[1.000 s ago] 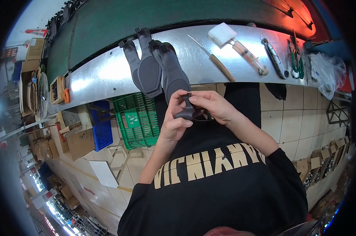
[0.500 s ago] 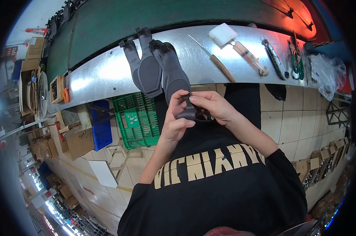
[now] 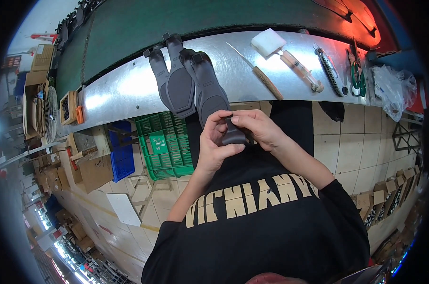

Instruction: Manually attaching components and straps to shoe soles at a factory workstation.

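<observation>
Left hand [image 3: 215, 143]: while curled round dark strap piece [image 3: 234, 136], touching lower end.
Right hand [image 3: 262, 130]: pinching upper end.

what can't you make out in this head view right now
All in the head view:
- upper end of the dark piece: covered by the fingers of the left hand and right hand
- near end of the closest sole: behind the left hand
- far end of the green crate: under the metal bench
- contents of the wooden box: too small
</observation>
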The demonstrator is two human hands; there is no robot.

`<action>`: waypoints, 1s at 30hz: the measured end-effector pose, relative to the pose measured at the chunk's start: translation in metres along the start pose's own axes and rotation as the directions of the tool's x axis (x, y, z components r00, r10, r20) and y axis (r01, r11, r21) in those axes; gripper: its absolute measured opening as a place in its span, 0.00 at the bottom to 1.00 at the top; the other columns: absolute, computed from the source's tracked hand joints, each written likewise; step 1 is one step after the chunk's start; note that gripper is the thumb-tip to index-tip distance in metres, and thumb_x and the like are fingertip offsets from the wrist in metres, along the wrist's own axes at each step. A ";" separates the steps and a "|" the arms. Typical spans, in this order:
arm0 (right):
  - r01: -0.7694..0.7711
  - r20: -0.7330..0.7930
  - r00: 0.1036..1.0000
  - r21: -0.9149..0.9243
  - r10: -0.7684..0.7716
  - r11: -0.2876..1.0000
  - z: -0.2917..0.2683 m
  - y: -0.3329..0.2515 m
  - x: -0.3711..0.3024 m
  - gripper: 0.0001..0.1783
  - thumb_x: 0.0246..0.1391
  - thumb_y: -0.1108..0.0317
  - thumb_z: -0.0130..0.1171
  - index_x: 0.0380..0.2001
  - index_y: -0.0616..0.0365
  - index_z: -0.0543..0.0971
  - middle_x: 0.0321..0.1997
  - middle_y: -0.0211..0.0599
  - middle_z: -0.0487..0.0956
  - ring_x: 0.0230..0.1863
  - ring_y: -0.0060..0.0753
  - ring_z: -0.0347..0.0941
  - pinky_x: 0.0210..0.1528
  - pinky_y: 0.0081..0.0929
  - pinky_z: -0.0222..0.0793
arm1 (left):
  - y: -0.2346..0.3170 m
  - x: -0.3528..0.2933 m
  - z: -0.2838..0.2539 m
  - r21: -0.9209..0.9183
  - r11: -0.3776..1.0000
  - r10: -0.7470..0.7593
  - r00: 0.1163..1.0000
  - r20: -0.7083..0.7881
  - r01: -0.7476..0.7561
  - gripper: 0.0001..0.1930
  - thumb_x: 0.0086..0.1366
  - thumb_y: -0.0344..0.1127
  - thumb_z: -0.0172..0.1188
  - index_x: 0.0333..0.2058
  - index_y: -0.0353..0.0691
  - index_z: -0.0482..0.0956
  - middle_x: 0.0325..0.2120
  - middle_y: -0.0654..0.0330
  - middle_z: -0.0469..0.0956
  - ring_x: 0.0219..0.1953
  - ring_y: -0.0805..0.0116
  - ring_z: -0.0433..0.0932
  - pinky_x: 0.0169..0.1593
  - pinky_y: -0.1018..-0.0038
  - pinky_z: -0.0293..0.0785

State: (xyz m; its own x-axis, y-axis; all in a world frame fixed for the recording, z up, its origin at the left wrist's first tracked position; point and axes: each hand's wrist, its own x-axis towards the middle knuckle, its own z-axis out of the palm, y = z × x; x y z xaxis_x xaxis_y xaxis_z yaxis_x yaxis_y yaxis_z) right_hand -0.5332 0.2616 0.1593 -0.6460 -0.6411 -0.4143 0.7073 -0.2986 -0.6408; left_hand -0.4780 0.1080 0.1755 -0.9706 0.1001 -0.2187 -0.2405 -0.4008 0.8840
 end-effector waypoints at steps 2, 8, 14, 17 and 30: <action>0.010 0.005 1.000 0.016 -0.010 1.000 0.001 0.000 0.000 0.16 0.61 0.67 0.52 0.46 0.66 0.79 0.39 0.34 0.82 0.41 0.22 0.77 0.48 0.19 0.70 | -0.001 -0.001 0.004 0.069 0.997 0.022 1.000 0.003 -0.022 0.38 0.43 0.18 0.67 0.56 0.38 0.64 0.43 0.58 0.74 0.45 0.69 0.76 0.49 0.75 0.72; -0.003 -0.015 1.000 0.057 0.004 0.998 -0.001 -0.004 -0.001 0.15 0.58 0.69 0.52 0.45 0.66 0.78 0.40 0.38 0.81 0.41 0.24 0.77 0.47 0.20 0.71 | -0.002 0.000 0.010 0.224 0.974 0.035 0.999 -0.009 -0.032 0.37 0.46 0.21 0.69 0.57 0.38 0.64 0.40 0.60 0.76 0.44 0.72 0.76 0.49 0.77 0.71; 0.007 0.093 0.996 0.025 -0.009 1.000 -0.007 0.000 -0.004 0.16 0.58 0.69 0.52 0.47 0.66 0.77 0.41 0.36 0.81 0.41 0.23 0.77 0.47 0.21 0.71 | -0.002 0.000 0.014 0.294 0.955 0.038 0.999 -0.009 -0.034 0.42 0.46 0.24 0.70 0.61 0.38 0.60 0.40 0.59 0.77 0.44 0.72 0.77 0.50 0.76 0.71; 0.101 0.049 0.994 -0.116 -0.096 0.988 -0.003 0.001 -0.003 0.15 0.60 0.69 0.52 0.47 0.66 0.77 0.41 0.35 0.81 0.41 0.22 0.76 0.46 0.20 0.71 | -0.002 0.000 0.010 0.369 0.929 0.033 0.999 -0.003 -0.030 0.43 0.46 0.23 0.70 0.62 0.38 0.60 0.41 0.59 0.77 0.45 0.72 0.77 0.51 0.76 0.70; 0.117 0.045 0.993 -0.130 -0.112 0.985 -0.007 0.006 -0.001 0.15 0.63 0.68 0.51 0.49 0.66 0.76 0.41 0.35 0.81 0.41 0.21 0.76 0.46 0.20 0.72 | -0.010 0.004 0.012 0.520 0.840 0.184 0.983 -0.011 -0.152 0.41 0.45 0.24 0.70 0.60 0.36 0.64 0.35 0.57 0.81 0.40 0.74 0.80 0.46 0.77 0.74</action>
State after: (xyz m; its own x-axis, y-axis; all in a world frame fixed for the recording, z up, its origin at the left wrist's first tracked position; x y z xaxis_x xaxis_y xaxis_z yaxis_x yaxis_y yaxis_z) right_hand -0.5307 0.2652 0.1518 -0.7075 -0.6348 -0.3106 0.5835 -0.2766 -0.7636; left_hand -0.4794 0.1229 0.1709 -0.9983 0.0148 -0.0566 -0.0544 0.1219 0.9911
